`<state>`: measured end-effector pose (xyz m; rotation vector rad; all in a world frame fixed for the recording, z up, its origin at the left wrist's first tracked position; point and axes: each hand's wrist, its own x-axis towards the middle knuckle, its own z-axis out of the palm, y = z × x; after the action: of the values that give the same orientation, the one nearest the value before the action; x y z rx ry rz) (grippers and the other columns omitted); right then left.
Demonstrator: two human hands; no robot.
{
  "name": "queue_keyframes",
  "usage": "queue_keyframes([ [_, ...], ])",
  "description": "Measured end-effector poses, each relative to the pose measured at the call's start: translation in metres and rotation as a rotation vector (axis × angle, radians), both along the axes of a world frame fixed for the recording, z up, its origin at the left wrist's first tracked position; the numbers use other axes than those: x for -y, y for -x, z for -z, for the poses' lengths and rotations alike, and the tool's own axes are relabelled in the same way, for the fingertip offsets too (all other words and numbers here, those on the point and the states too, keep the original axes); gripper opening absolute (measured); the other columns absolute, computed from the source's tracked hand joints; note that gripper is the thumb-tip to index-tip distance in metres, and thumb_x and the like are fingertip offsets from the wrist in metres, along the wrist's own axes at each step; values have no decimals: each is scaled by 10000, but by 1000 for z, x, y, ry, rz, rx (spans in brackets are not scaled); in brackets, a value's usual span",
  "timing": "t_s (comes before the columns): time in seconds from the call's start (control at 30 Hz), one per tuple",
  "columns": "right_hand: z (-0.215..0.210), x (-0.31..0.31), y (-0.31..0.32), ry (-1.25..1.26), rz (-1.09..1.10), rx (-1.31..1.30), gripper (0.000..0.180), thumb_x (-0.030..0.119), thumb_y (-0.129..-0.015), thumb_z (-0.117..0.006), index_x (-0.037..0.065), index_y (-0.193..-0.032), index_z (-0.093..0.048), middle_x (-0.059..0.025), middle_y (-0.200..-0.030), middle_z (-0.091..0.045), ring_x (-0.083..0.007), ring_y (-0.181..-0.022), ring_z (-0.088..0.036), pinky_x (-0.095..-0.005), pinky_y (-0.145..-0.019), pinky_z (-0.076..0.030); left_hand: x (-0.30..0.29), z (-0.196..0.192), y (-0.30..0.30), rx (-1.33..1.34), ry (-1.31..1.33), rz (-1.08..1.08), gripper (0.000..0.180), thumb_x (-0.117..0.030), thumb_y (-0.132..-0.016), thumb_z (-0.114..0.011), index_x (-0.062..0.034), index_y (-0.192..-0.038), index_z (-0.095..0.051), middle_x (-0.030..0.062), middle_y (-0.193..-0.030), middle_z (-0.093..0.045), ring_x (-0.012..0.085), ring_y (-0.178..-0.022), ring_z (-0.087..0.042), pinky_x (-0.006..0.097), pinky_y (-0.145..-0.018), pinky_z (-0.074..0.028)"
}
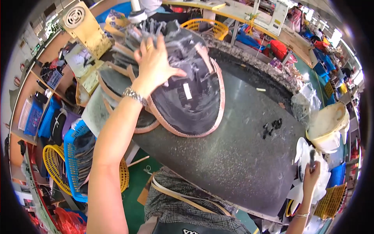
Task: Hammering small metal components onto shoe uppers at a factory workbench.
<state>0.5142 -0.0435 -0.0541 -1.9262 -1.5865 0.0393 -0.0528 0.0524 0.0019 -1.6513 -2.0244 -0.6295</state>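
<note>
My left hand [154, 64] lies spread on a heap of grey-black, frayed pieces [177, 45] at the back of the dark table. Just beside its thumb is a large rounded black piece [183, 113] with a pink stitched rim and a small white strip [187, 91] on it. More pink-edged pieces [113, 80] fan out under and left of my forearm. Far to the right, my right hand [311, 175] is closed around a black-handled tool [312, 158]. The tool stands over a white-coated container [302, 150]; I cannot make out its working end.
The dark tabletop [230, 156] carries black crumbs [272, 128] and a white scrap [261, 89]. A whitish bucket [329, 124] and clear plastic bag [306, 103] stand at the right edge. Blue [70, 167] and yellow baskets [52, 167] stand at left, near a cream machine [87, 29].
</note>
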Motion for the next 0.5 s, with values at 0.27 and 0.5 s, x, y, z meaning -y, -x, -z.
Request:
queue_keyframes([
  [0.27, 34, -12, -23, 177, 151, 307, 285, 155, -802, -619, 45, -1064, -598, -212, -910, -633, -362, -883, -611, -461, -783, -447, 13, 4, 4, -35, -78, 168, 1256, -542, -456, -847, -200, -1470, -189, 263, -1429, -248, 449, -1333, -200, 587, -1035, -169],
  [0.5, -36, 41, 110, 35, -438, -27, 165, 4, -810, -596, 17, -968, -640, -107, -869, -648, -216, -756, -633, -288, -713, -495, 177, 12, -75, 660, 507, 988, 184, -93, -764, -722, -54, -936, -668, 87, -803, -647, 228, -693, -636, 291, -667, -522],
])
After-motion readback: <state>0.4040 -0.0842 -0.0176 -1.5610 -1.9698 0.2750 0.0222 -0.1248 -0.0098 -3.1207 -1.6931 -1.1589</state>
